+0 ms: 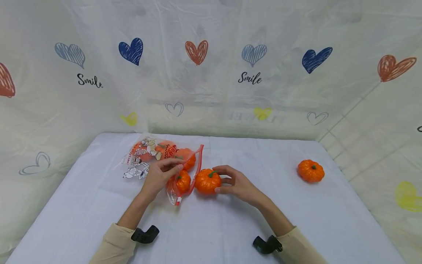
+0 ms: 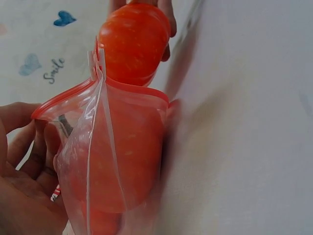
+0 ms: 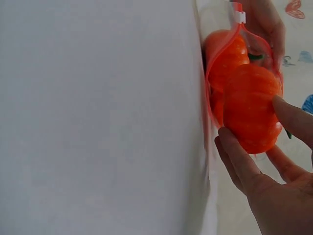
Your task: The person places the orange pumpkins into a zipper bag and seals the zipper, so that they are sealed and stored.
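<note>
A clear zip bag with a red zip edge and printed cartoon figures lies on its side, several small orange pumpkins inside it. With thumb and fingers my left hand pinches the upper rim of the bag's mouth, which gapes to the right. My right hand grips another orange pumpkin with a green stem, right at that mouth. In the right wrist view the gripped pumpkin partly covers the bagged ones. The left wrist view shows the bag's red zip edge just below the gripped pumpkin.
One more orange pumpkin sits alone at the right of the white-covered table. A pale curtain printed with hearts and "Smile" hangs behind the table's far edge. Each wrist carries a black camera mount.
</note>
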The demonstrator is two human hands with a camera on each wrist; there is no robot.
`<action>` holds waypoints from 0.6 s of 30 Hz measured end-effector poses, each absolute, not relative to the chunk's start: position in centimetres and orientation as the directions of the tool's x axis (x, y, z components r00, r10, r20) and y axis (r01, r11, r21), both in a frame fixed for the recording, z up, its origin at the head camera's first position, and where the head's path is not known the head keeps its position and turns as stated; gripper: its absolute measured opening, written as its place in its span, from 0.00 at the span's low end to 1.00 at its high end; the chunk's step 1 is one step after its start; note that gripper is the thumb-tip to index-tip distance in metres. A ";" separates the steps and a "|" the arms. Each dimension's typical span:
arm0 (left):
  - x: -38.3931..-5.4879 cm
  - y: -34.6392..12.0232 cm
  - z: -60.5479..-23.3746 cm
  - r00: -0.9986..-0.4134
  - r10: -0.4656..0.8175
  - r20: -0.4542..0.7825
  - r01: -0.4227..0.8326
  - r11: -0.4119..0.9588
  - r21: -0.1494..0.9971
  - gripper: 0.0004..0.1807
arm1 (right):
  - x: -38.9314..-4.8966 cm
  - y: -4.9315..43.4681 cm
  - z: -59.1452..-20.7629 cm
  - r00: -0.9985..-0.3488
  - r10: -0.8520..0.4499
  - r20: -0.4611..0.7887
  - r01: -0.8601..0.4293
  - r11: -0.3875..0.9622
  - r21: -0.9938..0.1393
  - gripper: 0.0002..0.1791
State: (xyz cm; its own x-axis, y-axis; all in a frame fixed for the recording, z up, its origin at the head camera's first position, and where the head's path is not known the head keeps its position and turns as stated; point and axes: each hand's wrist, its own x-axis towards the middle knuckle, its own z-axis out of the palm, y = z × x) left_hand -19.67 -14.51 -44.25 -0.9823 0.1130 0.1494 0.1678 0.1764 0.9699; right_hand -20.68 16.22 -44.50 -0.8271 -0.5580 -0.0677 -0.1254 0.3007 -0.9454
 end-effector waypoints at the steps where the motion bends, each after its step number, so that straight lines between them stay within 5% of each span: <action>1: -19.7 -14.5 -44.2 -0.982 0.114 0.151 0.169 0.178 0.969 0.15 | -20.7 16.1 -44.5 -0.826 -0.560 -0.071 -0.122 0.300 -0.946 0.33; 18: -19.7 -14.5 -44.2 -0.982 0.095 0.162 0.179 0.203 0.963 0.13 | -20.5 14.7 -44.8 -0.810 -0.578 -0.097 -0.093 0.290 -0.952 0.33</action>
State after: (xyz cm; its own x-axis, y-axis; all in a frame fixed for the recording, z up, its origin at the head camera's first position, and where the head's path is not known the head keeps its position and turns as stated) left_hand -19.70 -14.46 -44.21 -0.9822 0.0949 0.1622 0.1786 0.2035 0.9626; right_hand -20.54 14.67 -44.76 -0.8105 -0.5777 -0.0969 -0.0930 0.2902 -0.9524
